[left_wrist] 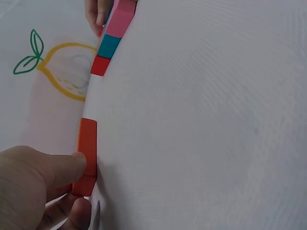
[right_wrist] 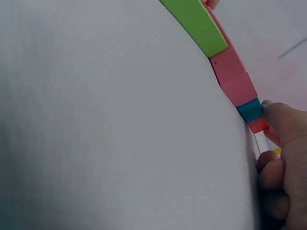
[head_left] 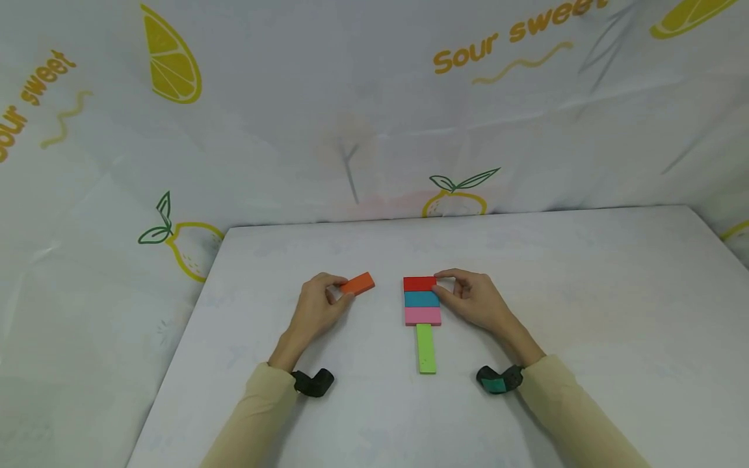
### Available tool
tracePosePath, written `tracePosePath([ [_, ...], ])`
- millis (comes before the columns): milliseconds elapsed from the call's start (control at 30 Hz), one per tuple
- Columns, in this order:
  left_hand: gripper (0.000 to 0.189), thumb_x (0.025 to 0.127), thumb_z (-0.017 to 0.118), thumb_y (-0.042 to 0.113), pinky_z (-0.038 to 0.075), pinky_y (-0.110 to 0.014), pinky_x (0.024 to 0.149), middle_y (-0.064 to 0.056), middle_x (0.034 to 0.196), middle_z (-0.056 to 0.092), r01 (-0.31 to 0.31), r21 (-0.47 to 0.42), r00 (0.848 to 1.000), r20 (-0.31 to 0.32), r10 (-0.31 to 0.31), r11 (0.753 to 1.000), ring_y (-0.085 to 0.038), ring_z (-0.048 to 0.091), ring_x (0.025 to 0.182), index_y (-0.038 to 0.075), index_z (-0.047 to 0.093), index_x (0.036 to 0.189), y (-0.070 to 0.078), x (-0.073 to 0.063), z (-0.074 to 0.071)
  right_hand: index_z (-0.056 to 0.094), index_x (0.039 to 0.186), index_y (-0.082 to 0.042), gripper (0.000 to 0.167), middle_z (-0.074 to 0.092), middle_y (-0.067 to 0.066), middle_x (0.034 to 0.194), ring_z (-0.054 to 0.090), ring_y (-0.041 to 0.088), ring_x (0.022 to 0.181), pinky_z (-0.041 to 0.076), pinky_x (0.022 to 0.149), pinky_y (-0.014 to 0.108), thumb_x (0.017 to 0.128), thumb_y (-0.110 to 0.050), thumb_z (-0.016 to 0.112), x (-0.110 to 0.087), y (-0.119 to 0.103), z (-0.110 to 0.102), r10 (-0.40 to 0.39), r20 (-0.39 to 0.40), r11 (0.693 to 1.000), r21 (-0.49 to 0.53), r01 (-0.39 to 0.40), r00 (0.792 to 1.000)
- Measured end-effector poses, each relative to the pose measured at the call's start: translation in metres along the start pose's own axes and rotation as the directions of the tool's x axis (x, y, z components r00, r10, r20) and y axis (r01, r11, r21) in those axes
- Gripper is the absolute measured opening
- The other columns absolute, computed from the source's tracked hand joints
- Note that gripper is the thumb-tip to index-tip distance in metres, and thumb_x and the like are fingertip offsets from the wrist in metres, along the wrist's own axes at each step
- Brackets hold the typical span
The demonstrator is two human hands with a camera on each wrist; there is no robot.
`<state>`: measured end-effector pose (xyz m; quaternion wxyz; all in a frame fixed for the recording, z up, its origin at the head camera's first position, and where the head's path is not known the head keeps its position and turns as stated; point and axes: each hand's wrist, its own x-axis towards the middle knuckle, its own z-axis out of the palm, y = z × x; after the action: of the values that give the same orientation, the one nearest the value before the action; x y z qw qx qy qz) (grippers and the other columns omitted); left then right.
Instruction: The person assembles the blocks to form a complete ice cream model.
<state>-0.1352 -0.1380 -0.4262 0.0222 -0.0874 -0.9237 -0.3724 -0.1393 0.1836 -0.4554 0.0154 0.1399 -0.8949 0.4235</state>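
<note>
My left hand [head_left: 316, 305] pinches an orange block [head_left: 358, 284] by its left end, thumb on the near side, as the left wrist view also shows. To its right, three blocks lie side by side in a stack-like column: a red block [head_left: 419, 283] farthest, then a blue block [head_left: 421, 299], then a pink block [head_left: 422, 316]. A light green block [head_left: 426, 349] stretches lengthwise toward me from the pink one's near edge. The right hand [head_left: 474, 299] holds the red block's right end between thumb and index finger; the thumb tip is close to the blue block.
The blocks lie on a white-covered table [head_left: 614, 312]. Behind its far edge hangs a white cloth [head_left: 281, 149] printed with lemons and lettering. A dark wrist device [head_left: 316, 383] sits at the left cuff, and another wrist device [head_left: 497, 380] at the right.
</note>
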Motion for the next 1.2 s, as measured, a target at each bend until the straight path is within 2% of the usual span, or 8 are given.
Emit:
tracePosePath([
  [367, 0.027, 0.087, 0.078, 0.01, 0.041, -0.019, 0.057, -0.015, 0.108, 0.073, -0.023, 0.0, 1.0, 0.009, 0.023, 1.0, -0.011, 0.052, 0.064, 0.0, 0.076, 0.112, 0.006, 0.007, 0.006, 0.073, 0.121, -0.011, 0.031, 0.049, -0.003, 0.06, 0.045, 0.007, 0.053, 0.033, 0.052, 0.022, 0.093, -0.024, 0.075, 0.0, 0.0, -0.001, -0.001, -0.002, 1.0, -0.006, 0.001, 1.0],
  [800, 0.026, 0.088, 0.078, 0.01, 0.041, -0.019, 0.057, -0.016, 0.11, 0.073, -0.021, 0.0, 0.999, 0.049, 0.021, 1.0, -0.012, 0.051, 0.065, 0.0, 0.076, 0.112, 0.017, 0.016, 0.014, 0.073, 0.121, -0.01, 0.032, 0.049, -0.004, 0.06, 0.044, 0.008, 0.052, 0.033, 0.052, 0.022, 0.093, -0.024, 0.075, 0.0, -0.001, 0.0, 0.009, 0.003, 1.0, -0.017, -0.009, 1.0],
  [1200, 0.025, 0.089, 0.078, 0.012, 0.04, -0.02, 0.058, -0.014, 0.11, 0.073, -0.044, 0.007, 0.997, 0.071, 0.044, 0.999, -0.012, 0.051, 0.065, 0.002, 0.077, 0.112, 0.02, 0.025, 0.021, 0.073, 0.122, -0.01, 0.032, 0.048, -0.004, 0.059, 0.045, 0.01, 0.053, 0.032, 0.052, 0.022, 0.093, -0.024, 0.075, -0.001, -0.004, -0.001, 0.029, 0.006, 0.999, -0.017, -0.028, 1.0],
])
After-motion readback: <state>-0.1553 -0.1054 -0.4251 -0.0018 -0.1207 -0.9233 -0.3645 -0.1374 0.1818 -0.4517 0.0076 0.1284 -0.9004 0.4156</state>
